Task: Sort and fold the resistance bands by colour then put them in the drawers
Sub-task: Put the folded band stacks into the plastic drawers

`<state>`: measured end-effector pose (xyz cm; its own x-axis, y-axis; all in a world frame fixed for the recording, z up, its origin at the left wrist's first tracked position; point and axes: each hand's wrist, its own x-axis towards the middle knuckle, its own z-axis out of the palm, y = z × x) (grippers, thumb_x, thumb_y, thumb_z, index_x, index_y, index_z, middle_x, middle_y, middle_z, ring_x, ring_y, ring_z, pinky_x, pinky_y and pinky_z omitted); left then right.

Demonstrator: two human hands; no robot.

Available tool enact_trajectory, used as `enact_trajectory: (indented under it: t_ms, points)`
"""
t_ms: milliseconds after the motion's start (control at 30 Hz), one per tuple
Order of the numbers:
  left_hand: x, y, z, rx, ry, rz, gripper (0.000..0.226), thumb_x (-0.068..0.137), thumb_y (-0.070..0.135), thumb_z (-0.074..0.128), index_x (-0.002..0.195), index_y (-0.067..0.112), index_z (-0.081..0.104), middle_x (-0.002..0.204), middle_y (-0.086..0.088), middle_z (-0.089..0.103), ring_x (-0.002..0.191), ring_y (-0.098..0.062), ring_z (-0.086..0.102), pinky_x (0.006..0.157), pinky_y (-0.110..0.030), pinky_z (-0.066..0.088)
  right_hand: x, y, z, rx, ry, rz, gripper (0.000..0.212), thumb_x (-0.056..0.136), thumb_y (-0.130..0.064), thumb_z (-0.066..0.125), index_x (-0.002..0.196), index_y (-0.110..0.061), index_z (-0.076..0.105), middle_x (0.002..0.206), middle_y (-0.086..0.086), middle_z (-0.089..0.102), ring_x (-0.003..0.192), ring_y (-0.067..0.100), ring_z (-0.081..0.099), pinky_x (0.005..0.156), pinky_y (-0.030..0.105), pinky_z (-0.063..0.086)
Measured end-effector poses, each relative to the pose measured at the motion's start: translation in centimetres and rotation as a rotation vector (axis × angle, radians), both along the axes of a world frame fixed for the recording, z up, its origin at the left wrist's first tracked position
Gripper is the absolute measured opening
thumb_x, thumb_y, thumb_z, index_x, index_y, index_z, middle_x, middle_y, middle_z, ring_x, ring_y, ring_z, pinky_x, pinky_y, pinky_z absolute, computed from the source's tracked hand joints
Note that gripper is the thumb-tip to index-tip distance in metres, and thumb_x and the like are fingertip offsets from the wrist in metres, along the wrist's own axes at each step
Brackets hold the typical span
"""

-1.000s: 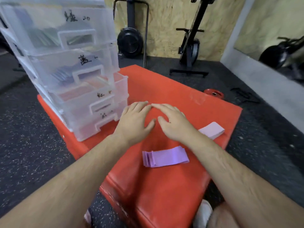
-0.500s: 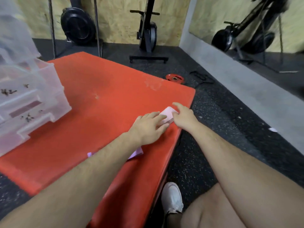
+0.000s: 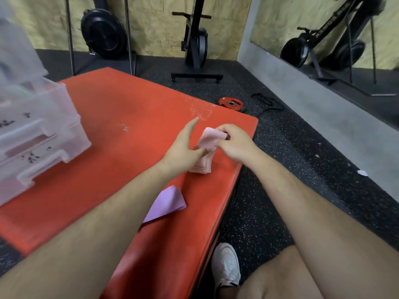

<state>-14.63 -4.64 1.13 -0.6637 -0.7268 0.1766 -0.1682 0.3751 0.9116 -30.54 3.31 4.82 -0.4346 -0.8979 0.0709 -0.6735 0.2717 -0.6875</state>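
Observation:
A stack of folded pink bands stands near the right edge of the red mat. My right hand pinches the top pink band and lifts its end off the stack. My left hand is beside the stack with its fingers straight, its thumb side against the pink bands. A folded purple band lies nearer to me, partly hidden under my left forearm. The clear plastic drawer unit stands at the left of the mat.
Beyond the mat's right edge is dark speckled gym floor with a red weight plate and a black cord. An exercise machine stands at the back. My white shoe is below the mat's near corner.
The view swung right from the drawers. Both hands moved from the middle of the mat to the pink stack, and my right hand has now lifted the top pink band.

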Motion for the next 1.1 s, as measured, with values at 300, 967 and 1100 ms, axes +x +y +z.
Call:
enact_trajectory:
  t_ms: [300, 967, 1100]
  points:
    - [6.6, -0.7, 3.1, 0.072, 0.048, -0.032, 0.039, 0.081, 0.020, 0.077, 0.112, 0.035, 0.060, 0.106, -0.018, 0.067, 0.083, -0.013, 0.064, 0.079, -0.042, 0.055, 3.7, 0.6, 3.9, -0.227, -0.302, 0.081, 0.022, 0.090, -0.006, 0.067, 0.109, -0.018, 0.069, 0.098, -0.002, 0.071, 0.085, 0.014, 0.063, 0.088, 0.041, 0.054]
    - [30.0, -0.3, 11.6, -0.417, 0.051, 0.609, 0.036, 0.083, 0.007, 0.070, 0.108, 0.032, 0.064, 0.096, 0.020, 0.062, 0.084, 0.003, 0.056, 0.077, -0.019, 0.043, 23.5, -8.5, 8.6, -0.426, -0.366, 0.507, 0.036, 0.080, 0.008, 0.056, 0.097, -0.023, 0.063, 0.090, -0.003, 0.066, 0.065, 0.012, 0.058, 0.062, 0.025, 0.047]
    - [32.7, -2.5, 12.6, -0.601, -0.052, 0.757, 0.035, 0.087, 0.007, 0.065, 0.110, 0.033, 0.061, 0.101, 0.018, 0.057, 0.089, 0.004, 0.050, 0.082, -0.008, 0.038, 27.0, -12.8, 11.4, -0.457, -0.192, 0.585, 0.028, 0.080, 0.001, 0.062, 0.096, -0.023, 0.060, 0.088, -0.003, 0.064, 0.067, 0.009, 0.053, 0.061, 0.021, 0.043]
